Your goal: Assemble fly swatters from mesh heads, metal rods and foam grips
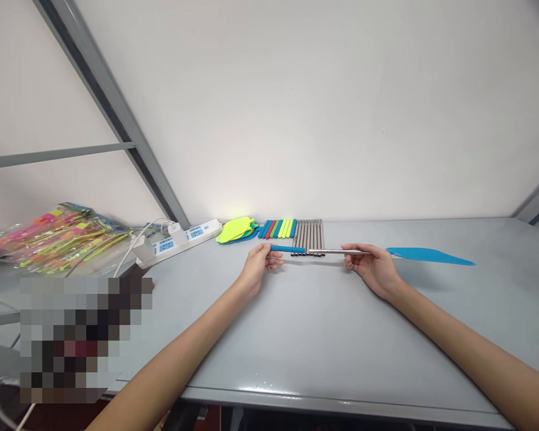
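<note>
My left hand (258,266) is closed on one end of a blue handle tube (288,249), whose free end points right. Level with it, my right hand (372,266) grips a thin metal rod (332,251). From the rod's right side extends a flat blue fly swatter head (431,256). Between the tube's end and the rod's tip there is a narrow gap; both are held above the table. Just behind them lies a row of metal rods (309,230), and left of that a row of coloured handle tubes (276,228).
Yellow and blue swatter heads (236,230) are stacked at the back. A white power strip (184,240) with plugs and cables sits left of them. Bagged colourful items (72,239) are piled at far left. The grey table (296,341) meets a white wall; metal frame posts (117,114) flank it.
</note>
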Demonstrator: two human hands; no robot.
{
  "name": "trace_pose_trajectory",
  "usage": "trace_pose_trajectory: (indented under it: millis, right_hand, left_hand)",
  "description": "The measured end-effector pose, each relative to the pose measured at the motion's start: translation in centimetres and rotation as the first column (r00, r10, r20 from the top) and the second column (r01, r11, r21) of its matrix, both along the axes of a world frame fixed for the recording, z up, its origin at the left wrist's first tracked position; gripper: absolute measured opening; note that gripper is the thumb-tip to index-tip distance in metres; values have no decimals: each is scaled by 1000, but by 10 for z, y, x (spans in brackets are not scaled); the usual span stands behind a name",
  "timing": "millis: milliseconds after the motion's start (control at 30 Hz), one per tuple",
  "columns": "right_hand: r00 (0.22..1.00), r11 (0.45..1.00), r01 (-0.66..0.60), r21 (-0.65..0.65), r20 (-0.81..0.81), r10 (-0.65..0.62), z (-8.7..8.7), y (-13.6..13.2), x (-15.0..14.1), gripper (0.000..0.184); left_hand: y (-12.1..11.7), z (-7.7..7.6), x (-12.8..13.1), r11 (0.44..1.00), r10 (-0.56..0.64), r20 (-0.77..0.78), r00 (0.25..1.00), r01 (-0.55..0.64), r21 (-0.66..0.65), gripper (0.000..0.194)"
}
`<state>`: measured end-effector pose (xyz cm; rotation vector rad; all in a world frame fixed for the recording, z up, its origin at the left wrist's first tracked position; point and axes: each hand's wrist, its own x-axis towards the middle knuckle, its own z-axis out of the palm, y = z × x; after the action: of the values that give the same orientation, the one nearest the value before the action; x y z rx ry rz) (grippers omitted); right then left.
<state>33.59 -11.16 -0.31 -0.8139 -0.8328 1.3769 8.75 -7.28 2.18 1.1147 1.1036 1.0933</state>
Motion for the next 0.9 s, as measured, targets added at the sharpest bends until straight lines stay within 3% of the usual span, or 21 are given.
trace_pose_trajectory:
  millis: [167, 433, 700, 900]
  right_hand:
    - [999, 1000, -22, 3, 38, 22, 2, -2, -1, 26]
    - [1000, 1000, -8, 3, -6, 8, 2, -1, 0, 25]
    - [1000, 1000, 1, -3, -26, -1, 3, 0, -1, 23]
    - [1000, 1000, 13, 26, 18, -14, 3, -2, -2, 22]
  left_hand:
    - [-2, 2, 3, 1000, -8, -12, 1000, 7, -17, 15]
    - [0, -6, 5, 993, -119, -3, 993, 119, 19, 22]
    - [-6, -8, 10, 926, -336, -177, 925, 359, 115, 38]
    - [-9, -11, 13, 886, -342, -363, 867, 426, 183, 37]
